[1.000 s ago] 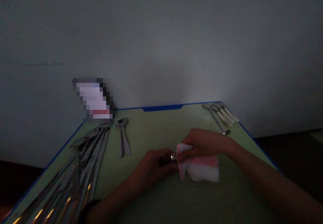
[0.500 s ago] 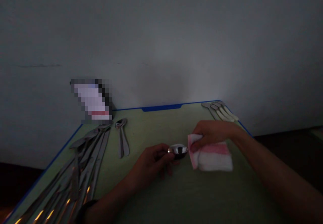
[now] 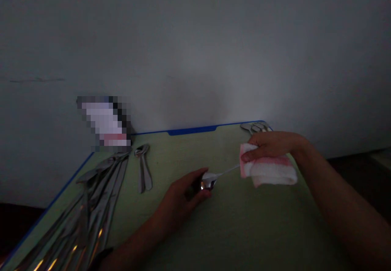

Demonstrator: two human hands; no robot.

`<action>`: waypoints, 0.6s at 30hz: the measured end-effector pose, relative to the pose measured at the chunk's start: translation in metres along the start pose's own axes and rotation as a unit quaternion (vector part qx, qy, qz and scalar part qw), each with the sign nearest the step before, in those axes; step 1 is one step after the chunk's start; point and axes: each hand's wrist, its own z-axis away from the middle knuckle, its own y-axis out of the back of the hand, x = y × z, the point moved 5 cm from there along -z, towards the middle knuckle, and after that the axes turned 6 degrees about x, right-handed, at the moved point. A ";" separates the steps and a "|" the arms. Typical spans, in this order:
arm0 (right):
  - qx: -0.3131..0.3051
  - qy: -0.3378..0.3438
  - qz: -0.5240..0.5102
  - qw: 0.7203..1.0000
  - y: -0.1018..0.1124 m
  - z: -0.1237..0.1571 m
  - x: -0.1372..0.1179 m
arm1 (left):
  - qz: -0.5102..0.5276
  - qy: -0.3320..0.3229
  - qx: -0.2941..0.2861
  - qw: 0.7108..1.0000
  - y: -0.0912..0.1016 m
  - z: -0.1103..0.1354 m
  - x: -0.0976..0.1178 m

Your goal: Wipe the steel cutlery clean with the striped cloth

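A shiny metal spoon (image 3: 209, 181) is held above the green table, its bowl to the left and its handle running up to the right. My left hand (image 3: 186, 191) grips the bowl between thumb and fingers. My right hand (image 3: 269, 146) is closed on a folded pink-and-white cloth (image 3: 271, 171), which wraps the end of the spoon's handle. The thin middle of the handle shows between the two hands; its far end is hidden in the cloth.
The green table (image 3: 183, 153) has a blue edge and stands against a grey wall. A heap of cutlery (image 3: 94, 197) lies at left, with two spoons (image 3: 143, 169) beside it. More cutlery (image 3: 255, 127) lies at back right. A blurred-out device (image 3: 105, 122) leans on the wall.
My right hand has slid the cloth right and up, away from the bowl, baring the middle of the handle. The spoon has tilted, and my left hand has shifted slightly left.
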 end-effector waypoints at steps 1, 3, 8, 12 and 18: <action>-0.003 0.003 0.002 1.000 0.000 0.000 -0.001 | -0.039 -0.025 -0.004 0.999 -0.001 0.001 0.001; -0.016 0.014 -0.001 1.000 -0.001 -0.001 -0.001 | -0.115 -0.072 -0.014 0.991 -0.003 0.005 0.004; -0.002 0.015 0.017 1.000 -0.003 -0.006 0.003 | -0.170 -0.097 -0.048 0.979 -0.007 0.009 0.009; 0.021 0.026 0.060 0.998 -0.011 -0.011 -0.012 | -0.099 -0.039 -0.066 0.992 -0.004 0.006 0.007; 0.142 0.100 0.090 0.981 -0.022 -0.011 -0.059 | -0.060 -0.021 -0.036 0.997 -0.001 0.004 0.000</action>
